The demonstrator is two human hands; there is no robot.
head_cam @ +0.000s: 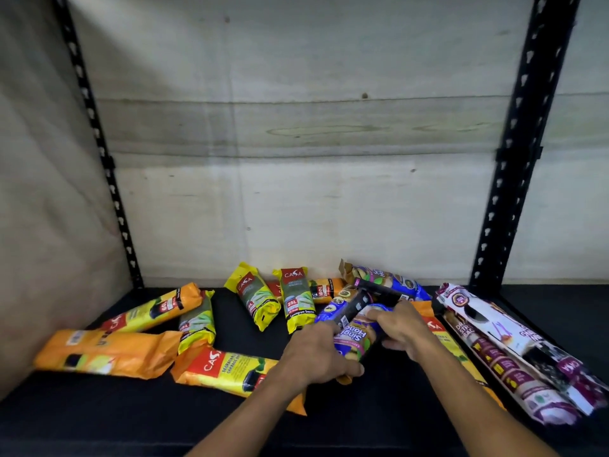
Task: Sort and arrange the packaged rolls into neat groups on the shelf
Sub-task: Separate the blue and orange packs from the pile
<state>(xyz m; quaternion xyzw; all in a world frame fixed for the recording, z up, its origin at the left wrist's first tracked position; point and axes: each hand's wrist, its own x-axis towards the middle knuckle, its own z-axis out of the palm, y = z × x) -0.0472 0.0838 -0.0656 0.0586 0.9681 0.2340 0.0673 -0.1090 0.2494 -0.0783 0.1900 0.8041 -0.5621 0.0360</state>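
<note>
Head view is taking in a dark shelf (99, 420) backed by pale boards, with packaged rolls lying scattered across it. Largest, to the right of the hands, the white-and-maroon long rolls (514, 351) are lying roughly side by side, already looking like a group. Out to the left of the hands, the orange rolls (108, 352) are sprawling at mixed angles, and just beyond the left hand the yellow-green rolls (295, 300) are leaning towards the back boards. Between the hands the blue rolls (357, 333) are being gathered: the left hand (318, 356) is curling its fingers round the near end of one, while the right hand (400, 328) is closing its fingers over the far part of the same cluster, touching a dark roll (364, 300) lying across it. Sorting seems to be only partly done, with the blue pile now in hand. Next, I judge, the blue rolls are needing to be squared together and set down parallel in a bare patch of shelf, kept apart from the orange roll (438, 328) lying beneath the right wrist.
</note>
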